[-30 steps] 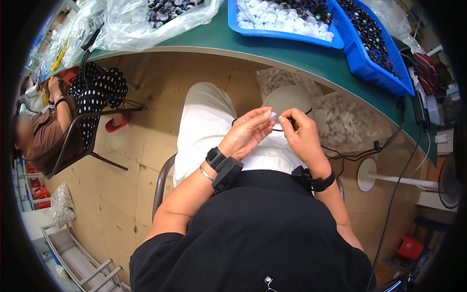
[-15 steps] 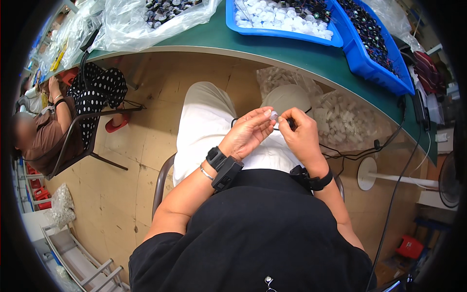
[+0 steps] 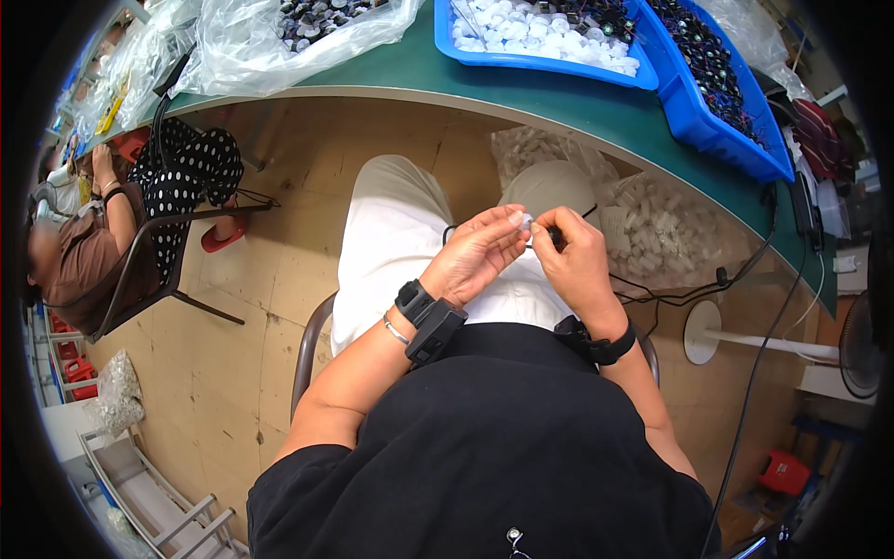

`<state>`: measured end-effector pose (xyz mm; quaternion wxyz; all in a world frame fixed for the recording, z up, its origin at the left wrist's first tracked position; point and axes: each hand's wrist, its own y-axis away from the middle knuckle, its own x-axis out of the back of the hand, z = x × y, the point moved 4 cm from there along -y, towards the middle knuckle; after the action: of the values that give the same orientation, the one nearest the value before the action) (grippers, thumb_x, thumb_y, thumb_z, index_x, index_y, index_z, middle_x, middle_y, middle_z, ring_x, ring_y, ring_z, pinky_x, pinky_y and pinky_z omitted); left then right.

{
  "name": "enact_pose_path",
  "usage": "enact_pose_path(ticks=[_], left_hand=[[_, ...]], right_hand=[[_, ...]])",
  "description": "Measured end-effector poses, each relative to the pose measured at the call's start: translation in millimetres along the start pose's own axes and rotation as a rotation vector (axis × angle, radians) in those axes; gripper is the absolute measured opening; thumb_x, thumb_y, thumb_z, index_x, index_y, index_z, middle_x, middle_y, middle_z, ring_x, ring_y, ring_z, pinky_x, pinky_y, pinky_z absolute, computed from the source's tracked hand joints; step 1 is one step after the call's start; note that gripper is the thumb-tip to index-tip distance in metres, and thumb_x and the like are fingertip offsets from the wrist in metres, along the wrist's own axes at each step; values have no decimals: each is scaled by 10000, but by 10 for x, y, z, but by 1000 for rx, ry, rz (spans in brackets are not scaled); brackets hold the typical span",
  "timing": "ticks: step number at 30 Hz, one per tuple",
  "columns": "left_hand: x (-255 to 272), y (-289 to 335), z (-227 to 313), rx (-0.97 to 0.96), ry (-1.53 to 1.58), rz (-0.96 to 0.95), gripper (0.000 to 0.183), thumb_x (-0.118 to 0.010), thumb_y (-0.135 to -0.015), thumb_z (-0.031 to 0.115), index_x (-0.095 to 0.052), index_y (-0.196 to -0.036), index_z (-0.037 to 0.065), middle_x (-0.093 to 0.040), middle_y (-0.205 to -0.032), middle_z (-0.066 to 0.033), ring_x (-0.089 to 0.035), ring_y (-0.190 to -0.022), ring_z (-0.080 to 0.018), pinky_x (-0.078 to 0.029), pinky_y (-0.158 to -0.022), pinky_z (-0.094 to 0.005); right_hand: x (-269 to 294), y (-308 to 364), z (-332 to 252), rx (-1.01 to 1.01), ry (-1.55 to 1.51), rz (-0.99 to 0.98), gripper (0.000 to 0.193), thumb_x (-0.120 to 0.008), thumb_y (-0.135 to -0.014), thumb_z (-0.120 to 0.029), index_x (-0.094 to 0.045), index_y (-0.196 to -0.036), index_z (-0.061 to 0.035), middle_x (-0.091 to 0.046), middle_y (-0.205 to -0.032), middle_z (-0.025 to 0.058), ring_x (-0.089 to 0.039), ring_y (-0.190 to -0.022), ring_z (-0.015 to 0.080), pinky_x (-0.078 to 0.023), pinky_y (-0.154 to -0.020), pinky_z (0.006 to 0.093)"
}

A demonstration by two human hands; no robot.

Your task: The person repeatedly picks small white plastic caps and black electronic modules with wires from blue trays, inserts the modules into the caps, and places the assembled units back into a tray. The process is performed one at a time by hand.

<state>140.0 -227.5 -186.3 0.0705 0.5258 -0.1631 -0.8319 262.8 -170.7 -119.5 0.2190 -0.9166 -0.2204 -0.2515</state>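
Over my lap, my left hand [image 3: 478, 253] pinches a small whitish translucent piece [image 3: 526, 222] between thumb and fingertips, palm partly turned up. Close against it, my right hand [image 3: 577, 263] is closed, with a small dark part [image 3: 557, 237] showing among its fingers; its exact kind is too small to make out. The fingertips of both hands nearly meet at the whitish piece. On the table ahead, a blue tray [image 3: 545, 67] holds many white translucent caps [image 3: 521, 37] and some dark wired parts.
A second blue tray [image 3: 708, 140] of dark wired parts stands on the green table [image 3: 372, 70], with a plastic bag [image 3: 247, 70] of dark pieces farther left. Bags of pale pieces [image 3: 666, 224] lie below. Cables [image 3: 745, 270] hang at right beside a fan [image 3: 859, 345]. A person [image 3: 102, 242] sits left.
My right fingers have moved slightly left, closer to the whitish piece, and now cover more of the dark part. My left hand has barely moved.
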Motion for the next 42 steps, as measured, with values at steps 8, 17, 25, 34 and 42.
enact_pose_path(ticks=[8,17,25,34,42], left_hand=[[-32,19,62,-99,-126,34,285,-662,-888,101,-546,-1140,34,-627,-1008,-48,-609,-952,-128,-503,-875,-254],[-80,38,107,-196,-412,32,337,-691,-861,84,-539,-1153,12,-625,-1019,-55,-609,-949,-125,-499,-847,-252],[-78,23,134,-324,-708,33,418,-686,-855,57,-498,-1219,-26,-603,-1014,-58,-605,-892,-115,-510,-782,-246],[-318,134,186,-566,-1285,-21,529,-709,-821,32,-464,-1288,4,-583,-1005,-43,-575,-852,-89,-507,-754,-229],[-221,80,100,-351,-817,-77,434,-689,-851,45,-498,-1238,0,-597,-1056,-67,-603,-952,-124,-517,-847,-258]], right_hand=[[-13,-22,30,6,-59,-75,71,-624,-858,-44,-610,-882,21,-625,-861,134,-611,-642,241,-498,-561,315],[-88,24,212,-304,-404,-151,129,-606,-874,10,-553,-986,42,-657,-870,137,-683,-805,185,-548,-666,267],[-92,25,163,-242,-394,-215,141,-568,-922,-58,-514,-1002,45,-666,-884,144,-688,-841,204,-537,-706,305],[-51,10,118,-384,-482,-317,178,-569,-952,-159,-559,-971,18,-652,-831,84,-634,-765,120,-523,-710,268],[64,-55,173,-196,-326,-51,134,-628,-899,-108,-617,-866,21,-643,-753,49,-606,-713,94,-482,-623,272]])
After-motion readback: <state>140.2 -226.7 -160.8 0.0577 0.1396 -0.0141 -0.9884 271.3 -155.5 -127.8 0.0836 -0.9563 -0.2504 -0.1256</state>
